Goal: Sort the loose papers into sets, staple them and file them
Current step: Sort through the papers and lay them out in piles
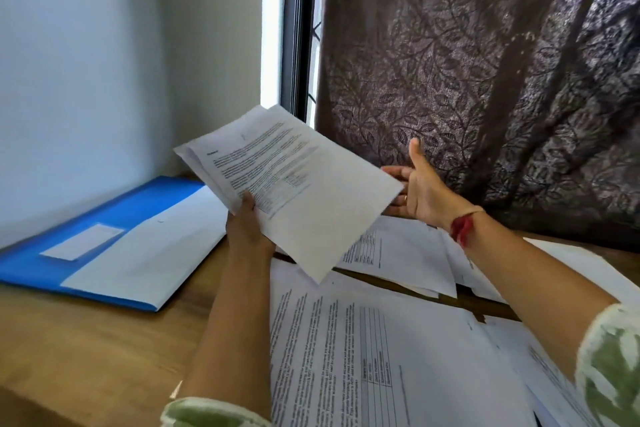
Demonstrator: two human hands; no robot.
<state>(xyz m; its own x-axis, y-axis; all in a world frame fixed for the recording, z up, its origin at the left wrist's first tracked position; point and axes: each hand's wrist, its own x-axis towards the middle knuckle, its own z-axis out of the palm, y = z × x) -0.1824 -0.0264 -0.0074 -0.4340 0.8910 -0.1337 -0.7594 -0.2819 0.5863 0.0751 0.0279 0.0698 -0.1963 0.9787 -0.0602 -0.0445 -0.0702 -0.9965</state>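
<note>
We are holding a small set of papers (298,184) up in the middle of the frame, lifted well clear of the desk (86,340) so that the printed top sheet is facing us and we can read which set it belongs to. Our left grip (247,225) is closing on the lower left edge of the set, thumb on top of the print and fingers hidden beneath, and it is carrying the whole weight. Our right grip (420,189) is staying open at the right edge of the sheets, thumb pointing up and fingers straight, touching or reaching just behind that edge. We judge it is squaring the pages, since two corners are fanning apart at the upper left of the set. Below, in the lower right of the frame, the loose papers (381,340) are lying overlapped across the desk, waiting to be sorted. At the left of the frame the blue folder (145,204) is lying flat with a white sheet (145,253) on it, placed near for filing. We cannot see a stapler anywhere.
</note>
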